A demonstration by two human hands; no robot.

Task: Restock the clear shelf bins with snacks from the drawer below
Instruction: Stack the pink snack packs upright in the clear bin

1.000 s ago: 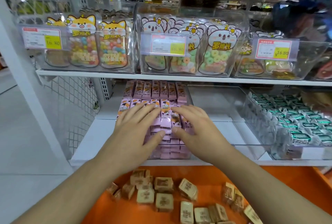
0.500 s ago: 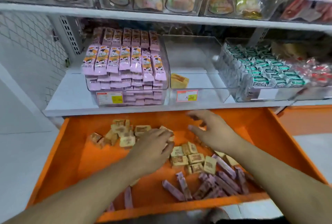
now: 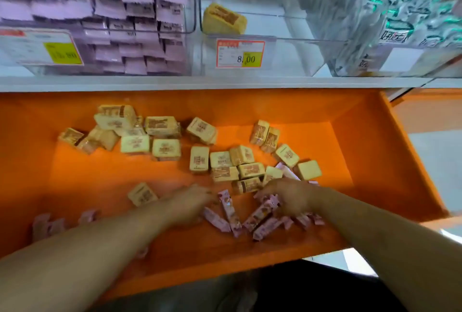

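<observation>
While both forearms reach down into the orange drawer [image 3: 362, 151], the head view shows the hands low among a heap of pink snack sticks [image 3: 260, 214] near its front edge. The left hand [image 3: 190, 205] is motion-blurred, its fingers pointing toward the sticks; whether it grips one I cannot tell. The right hand [image 3: 291, 198] lies on the sticks with fingers curled down over them, though a firm hold cannot be made out. More pink sticks [image 3: 50, 225] lie by the drawer's front left corner. Tan square snack packs [image 3: 225, 161] are scattered across the drawer's middle and toward its back edge. Above the drawer runs the white shelf [image 3: 200, 81]. At its left end, a clear bin [image 3: 190, 44] is stacked high with pink packs. The middle bin [image 3: 287, 39] holds a single tan pack [image 3: 225, 20] in its front left corner and carries an orange price tag [image 3: 240, 53]. Toward the right end, a bin of silver-green packets [image 3: 390, 19].
</observation>
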